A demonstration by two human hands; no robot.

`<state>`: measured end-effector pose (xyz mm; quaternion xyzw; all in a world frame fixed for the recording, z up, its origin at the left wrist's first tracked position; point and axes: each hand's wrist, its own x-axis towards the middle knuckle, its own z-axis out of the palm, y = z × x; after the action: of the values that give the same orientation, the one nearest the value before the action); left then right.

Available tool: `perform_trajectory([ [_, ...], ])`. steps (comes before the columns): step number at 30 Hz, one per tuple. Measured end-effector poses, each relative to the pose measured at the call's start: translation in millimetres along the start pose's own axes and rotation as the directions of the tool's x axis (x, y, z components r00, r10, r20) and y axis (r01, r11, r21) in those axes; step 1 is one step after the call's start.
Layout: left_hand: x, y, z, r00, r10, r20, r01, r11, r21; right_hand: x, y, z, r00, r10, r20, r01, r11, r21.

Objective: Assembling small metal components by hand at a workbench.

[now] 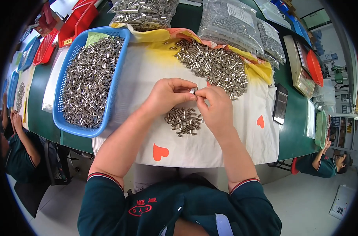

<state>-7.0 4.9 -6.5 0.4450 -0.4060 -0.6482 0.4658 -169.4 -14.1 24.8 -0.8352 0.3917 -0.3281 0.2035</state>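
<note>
Just beyond a small loose pile of short silver metal cylinders (183, 121), one shiny silver metal piece (192, 90) sits at the fingertips of two bare hands. The left hand (169, 94) is nearly closed, pinching the piece between thumb and forefinger. The right hand (216, 104) has its fingers curled and drawn together, tips meeting the piece's right side; whether they also grip it, I cannot tell.

Beneath the small pile spreads a white cloth (250, 137) printed with red hearts. Beyond the pile and to its right lies a much larger heap of the same kind of silver cylinders (216, 67), before a rumpled yellow and orange cloth edge (261, 70). Left of the pile stands a blue perforated plastic basket (77, 129), full of similar small metal parts. Farther beyond the pile are clear plastic bags of metal parts (226, 27). Well to its right, a black smartphone (280, 104) rests on the green tabletop (293, 133).
</note>
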Motion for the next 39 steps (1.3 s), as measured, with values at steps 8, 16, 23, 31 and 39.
perform_trajectory([
  [8,-1.8,5.4,-0.9,0.998,-0.051,0.031,0.05,0.999,0.019,4.6,1.9,-15.2,0.914,0.309,0.263,-0.37,0.901,0.227],
  [16,-4.2,9.3,1.0,0.994,-0.037,0.103,0.014,0.976,0.218,36.4,30.6,-4.5,0.942,0.284,0.179,-0.291,0.957,0.012],
  [23,-1.9,10.1,-0.9,0.995,-0.066,0.08,0.058,0.994,0.095,36.9,40.3,10.9,0.985,0.101,0.139,-0.04,0.922,-0.386],
  [31,0.1,8.0,-3.2,1.0,0.002,0.018,-0.001,0.999,-0.035,8.3,7.5,-7.8,0.908,0.374,0.189,-0.418,0.837,0.353],
  [39,0.3,2.4,-3.5,1.0,0.007,0.021,-0.007,1.0,0.007,2.3,1.2,-2.0,1.0,0.003,0.026,-0.003,1.0,0.0],
])
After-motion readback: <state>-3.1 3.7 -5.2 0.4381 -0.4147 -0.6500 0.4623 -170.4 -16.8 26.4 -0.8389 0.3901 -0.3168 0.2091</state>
